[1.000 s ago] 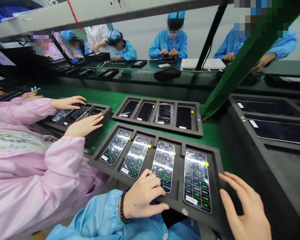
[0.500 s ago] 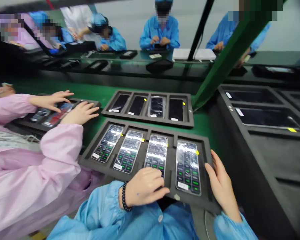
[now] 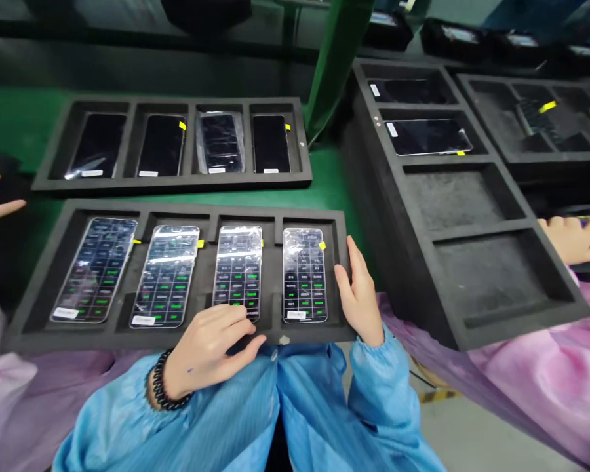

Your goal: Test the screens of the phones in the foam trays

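Note:
A black foam tray (image 3: 246, 216) lies in front of me, with several lit smartphones in its compartments. Their screens show grids of dark and green cells. My left hand (image 3: 211, 347), wearing a black coil bracelet, rests over the tray's near edge. Its fingertips cover the lower end of the third smartphone (image 3: 238, 262); the thumb is spread away from them. At the tray's right end, my right hand (image 3: 361, 295) grips the side wall, thumb inside and fingers outside. Beside that wall is the rightmost smartphone (image 3: 303, 275), with a yellow tab and a white label.
Behind lies a second foam tray (image 3: 187, 183) of dark-screened phones, near a green post (image 3: 337, 59). A tall tray stack (image 3: 393, 216) stands to the right, two phones in its top. Co-workers' hands show at the left edge (image 3: 0, 203) and right edge (image 3: 573, 239).
The view has swung right and down, so the people opposite have left it and a hand at the right has appeared. My hands keep nearly the same places on the tray.

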A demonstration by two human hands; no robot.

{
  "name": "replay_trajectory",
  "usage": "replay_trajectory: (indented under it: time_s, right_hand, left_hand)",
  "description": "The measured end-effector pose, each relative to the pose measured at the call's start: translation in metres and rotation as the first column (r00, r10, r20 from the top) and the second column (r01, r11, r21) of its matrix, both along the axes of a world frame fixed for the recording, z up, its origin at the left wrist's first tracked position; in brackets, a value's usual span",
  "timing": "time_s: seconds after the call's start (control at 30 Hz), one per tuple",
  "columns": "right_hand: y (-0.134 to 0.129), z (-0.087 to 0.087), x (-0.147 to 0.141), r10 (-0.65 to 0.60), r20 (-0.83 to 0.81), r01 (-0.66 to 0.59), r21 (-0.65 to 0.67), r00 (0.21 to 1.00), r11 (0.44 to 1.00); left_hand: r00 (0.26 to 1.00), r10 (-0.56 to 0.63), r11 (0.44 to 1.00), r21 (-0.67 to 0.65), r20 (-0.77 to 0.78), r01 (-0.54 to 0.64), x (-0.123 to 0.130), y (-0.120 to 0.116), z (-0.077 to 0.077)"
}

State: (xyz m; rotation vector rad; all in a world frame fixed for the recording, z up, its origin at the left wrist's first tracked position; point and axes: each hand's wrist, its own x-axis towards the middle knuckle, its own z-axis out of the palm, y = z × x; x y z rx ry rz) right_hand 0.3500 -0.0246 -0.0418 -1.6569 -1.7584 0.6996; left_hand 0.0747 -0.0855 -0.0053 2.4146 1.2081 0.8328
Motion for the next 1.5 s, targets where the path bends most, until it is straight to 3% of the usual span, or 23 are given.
replay_trajectory:
  time_s: [0.1, 0.2, 0.33, 0.43, 0.63, 0.83, 1.07, 1.27, 1.5]
  right_hand:
    - [-0.006, 0.007, -0.002, 0.003, 0.044, -0.003, -0.010, 0.999, 1.000]
    - [-0.004, 0.018, -0.006, 0.042, 0.121, -0.049, 0.060, 0.992, 0.997]
    - [0.001, 0.029, -0.010, 0.110, 0.282, -0.156, 0.145, 0.953, 0.977]
    - [0.003, 0.032, -0.010, 0.149, 0.356, -0.209, 0.135, 0.923, 0.969]
    - [0.006, 0.031, -0.012, 0.226, 0.395, -0.268, 0.053, 0.890, 0.962]
    - [0.007, 0.028, -0.011, 0.212, 0.342, -0.253, 0.081, 0.916, 0.964]
    - [0.005, 0.027, -0.010, 0.196, 0.310, -0.240, 0.109, 0.930, 0.965]
    - [0.005, 0.026, -0.010, 0.184, 0.300, -0.234, 0.139, 0.936, 0.962]
    - [0.005, 0.024, -0.010, 0.182, 0.310, -0.249, 0.195, 0.933, 0.949]
  left_hand:
    - [1.000, -0.017, 1.000, -0.017, 0.021, 0.018, -0.003, -0.002, 0.004]
    - [0.999, 0.018, 1.000, -0.013, 0.031, -0.017, -0.009, 0.004, 0.014]
    - [0.972, 0.237, 0.965, 0.117, 0.011, -0.236, -0.015, 0.026, 0.021]
    - [0.930, 0.368, 0.914, 0.175, 0.015, -0.365, -0.017, 0.043, 0.015]
    - [0.934, 0.328, 0.943, 0.104, -0.145, -0.315, -0.014, 0.048, 0.002]
    - [0.901, 0.296, 0.947, -0.027, -0.317, -0.321, -0.009, 0.050, 0.000]
    - [0.888, 0.420, 0.906, 0.029, -0.187, -0.422, -0.013, 0.046, 0.003]
    - [0.876, 0.448, 0.893, 0.045, -0.179, -0.447, -0.017, 0.041, 0.005]
    - [0.855, 0.491, 0.870, 0.048, -0.169, -0.490, -0.042, 0.021, 0.003]
